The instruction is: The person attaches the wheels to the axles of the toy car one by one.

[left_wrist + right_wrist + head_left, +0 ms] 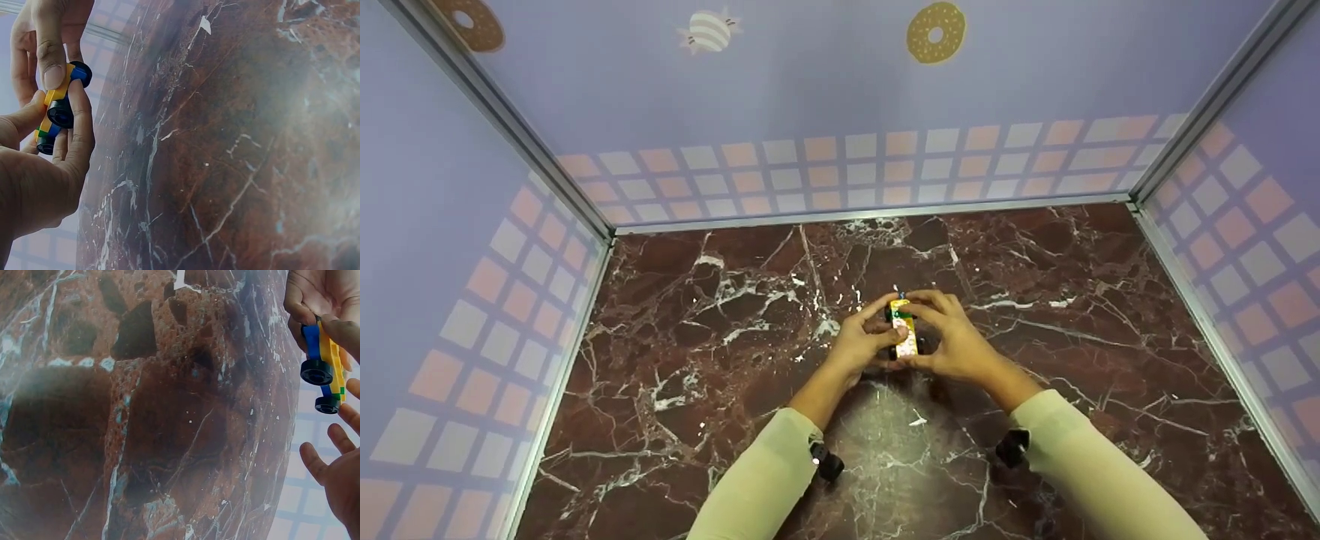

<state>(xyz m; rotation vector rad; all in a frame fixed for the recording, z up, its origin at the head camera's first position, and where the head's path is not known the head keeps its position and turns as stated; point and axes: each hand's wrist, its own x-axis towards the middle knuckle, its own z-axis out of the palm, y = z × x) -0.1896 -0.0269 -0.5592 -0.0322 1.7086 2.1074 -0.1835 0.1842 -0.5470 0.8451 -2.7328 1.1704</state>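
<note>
A small toy car [906,346] of building bricks is raised between both hands. Yellow bricks form its top, with a green piece toward the far end; its blue base and black wheels [316,373] show in the wrist views. My left hand [856,346] grips it from the left, the thumb lying over the top; in the left wrist view a left finger [82,124] lies along the wheel side. From the right, my right hand [960,345] holds it, thumb at the near end and fingers around the far end. Several right fingertips [312,458] stand spread, apart from the car.
Below lies a dark red marbled tabletop [720,360] with white veins. Pale purple panels with checkered tiles and sweets pictures enclose it at the back [825,90], left [450,187] and right [1267,202]. A black wrist camera [826,460] sits on each sleeve.
</note>
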